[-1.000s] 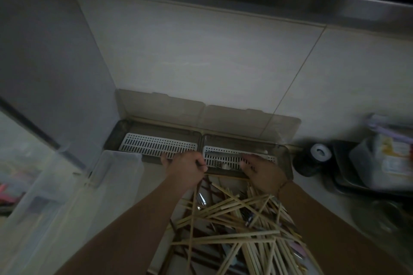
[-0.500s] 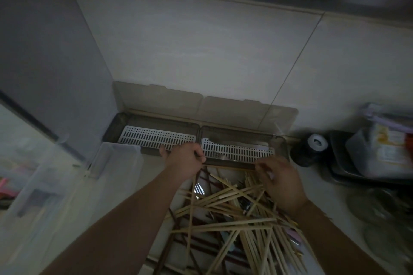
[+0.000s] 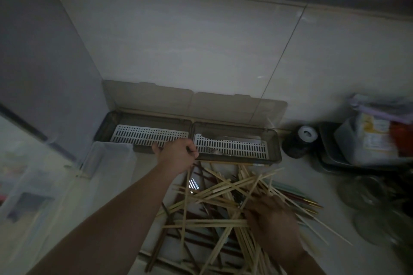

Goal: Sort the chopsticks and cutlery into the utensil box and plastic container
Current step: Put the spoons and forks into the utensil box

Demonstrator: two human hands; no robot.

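Sorting step under way: the left hand (image 3: 177, 156) is curling its grip round something thin, seemingly one chopstick, at the near rim of the utensil box (image 3: 273, 140), while the right hand (image 3: 271, 222), fingers loosely spread, is reaching into the chopsticks (image 3: 214, 192) heaped on the bench (image 3: 357, 259). The next move likely calls for pinching a few free and laying them lengthwise in the box.

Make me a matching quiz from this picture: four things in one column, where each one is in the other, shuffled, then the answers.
Things:
1. utensil box
2. plastic container
3. left hand
4. right hand

Places:
A. down in the chopstick pile
B. against the wall, lids open
C. at the box's front edge, fingers curled
D. left of the pile, beside the box's left end

Pairs: 1-B, 2-D, 3-C, 4-A
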